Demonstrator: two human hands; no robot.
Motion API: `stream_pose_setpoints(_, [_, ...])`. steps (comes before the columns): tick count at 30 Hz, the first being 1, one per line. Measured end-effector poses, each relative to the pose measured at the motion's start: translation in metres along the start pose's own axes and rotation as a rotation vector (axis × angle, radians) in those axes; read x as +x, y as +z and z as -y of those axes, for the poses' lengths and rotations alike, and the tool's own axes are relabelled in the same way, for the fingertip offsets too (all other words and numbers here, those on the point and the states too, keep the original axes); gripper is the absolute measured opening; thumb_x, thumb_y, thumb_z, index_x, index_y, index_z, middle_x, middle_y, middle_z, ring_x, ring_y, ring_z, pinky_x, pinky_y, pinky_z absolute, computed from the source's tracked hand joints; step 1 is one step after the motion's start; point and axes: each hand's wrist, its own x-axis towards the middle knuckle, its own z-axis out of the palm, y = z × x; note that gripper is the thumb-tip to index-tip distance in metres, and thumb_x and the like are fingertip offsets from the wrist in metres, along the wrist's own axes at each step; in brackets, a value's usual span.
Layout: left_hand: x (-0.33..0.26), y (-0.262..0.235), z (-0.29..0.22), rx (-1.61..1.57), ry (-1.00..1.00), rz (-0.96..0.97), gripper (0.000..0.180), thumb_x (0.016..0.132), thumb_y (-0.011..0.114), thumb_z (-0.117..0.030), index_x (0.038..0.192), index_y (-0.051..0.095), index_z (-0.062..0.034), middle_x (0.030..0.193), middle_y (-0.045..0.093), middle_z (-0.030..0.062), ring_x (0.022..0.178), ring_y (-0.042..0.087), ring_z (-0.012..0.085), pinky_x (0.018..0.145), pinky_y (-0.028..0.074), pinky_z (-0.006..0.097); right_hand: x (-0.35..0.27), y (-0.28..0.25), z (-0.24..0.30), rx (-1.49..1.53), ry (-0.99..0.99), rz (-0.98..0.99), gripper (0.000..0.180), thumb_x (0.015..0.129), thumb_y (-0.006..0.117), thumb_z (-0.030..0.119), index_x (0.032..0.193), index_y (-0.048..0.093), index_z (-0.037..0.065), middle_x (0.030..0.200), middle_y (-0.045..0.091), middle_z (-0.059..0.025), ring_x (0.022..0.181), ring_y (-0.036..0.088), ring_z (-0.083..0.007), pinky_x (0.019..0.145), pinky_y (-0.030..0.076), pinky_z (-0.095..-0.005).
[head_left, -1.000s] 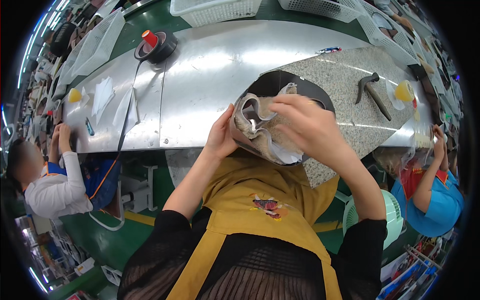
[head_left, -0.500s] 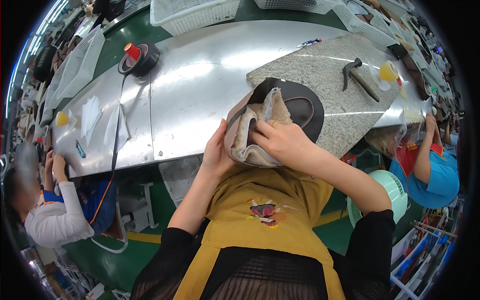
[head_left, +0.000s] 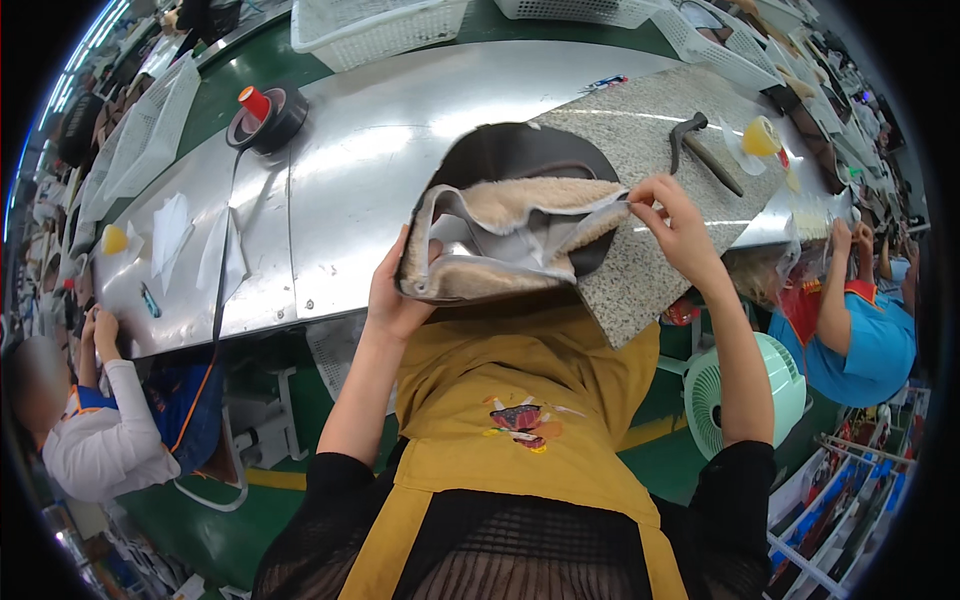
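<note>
A dark brown leather bag hangs over the near edge of the bench, its mouth facing me. Cream fleece lining with pale grey edging shows inside. My left hand grips the bag's left side, with the thumb at the rim and the fingers partly hidden beneath. Over at the right end of the mouth, my right hand pinches the tip of the lining's edge between thumb and finger and draws it out taut. Part of the bag's underside is hidden from me.
On the speckled stone slab lies a hammer, near a yellow tape roll. A black strap roll stands far left on the metal bench. White baskets line the back. People sit at both sides; a green fan stands right.
My right hand has come out of the bag's mouth and moved right, now pinching the lining's edge. The bag has shifted left, and its mouth is spread wider.
</note>
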Motion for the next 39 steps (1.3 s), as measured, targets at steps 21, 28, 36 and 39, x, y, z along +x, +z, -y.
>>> stream_pose_setpoints(21, [0.016,0.018,0.031,0.126,-0.086,-0.090,0.041,0.101,0.036,-0.033,0.128,0.046,-0.0038,0.118,0.058,0.0096,0.104,0.057,0.0203,0.091,0.047,0.036,-0.039,0.048,0.031,-0.147,0.010,-0.318,0.064,0.086,0.062,0.019,0.142,0.032,0.011,0.093,0.067,-0.0066,0.075,0.066,-0.0227,0.064,0.049,-0.0341])
stream_pose_setpoints(28, [0.014,0.021,0.017,0.135,-0.248,-0.119,0.037,0.100,0.040,-0.029,0.121,0.050,0.0010,0.101,0.060,0.0114,0.089,0.058,0.0187,0.074,0.051,0.030,-0.067,-0.019,-0.004,0.615,0.415,-0.059,0.060,0.087,0.062,0.012,0.141,0.036,0.011,0.072,0.054,0.0021,0.050,0.042,-0.0016,0.043,0.032,-0.0165])
stream_pose_setpoints(36, [0.040,0.068,0.034,0.750,-0.432,-0.031,0.056,0.095,0.052,-0.032,0.137,0.037,0.0010,0.125,0.053,0.0163,0.119,0.052,0.0208,0.099,0.044,0.033,-0.119,-0.054,0.008,0.403,0.308,-0.334,0.041,0.090,0.055,0.005,0.131,0.049,0.004,0.089,0.056,0.0006,0.077,0.052,-0.0048,0.062,0.043,-0.0183])
stream_pose_setpoints(39, [0.049,0.096,0.034,0.899,-0.613,0.169,0.049,0.092,0.057,-0.029,0.130,0.048,0.0006,0.121,0.057,0.0138,0.113,0.054,0.0180,0.094,0.045,0.031,-0.104,-0.057,0.047,0.292,0.221,-0.339,0.033,0.092,0.054,0.007,0.124,0.055,0.001,0.110,0.060,-0.0038,0.093,0.056,-0.0083,0.074,0.046,-0.0210])
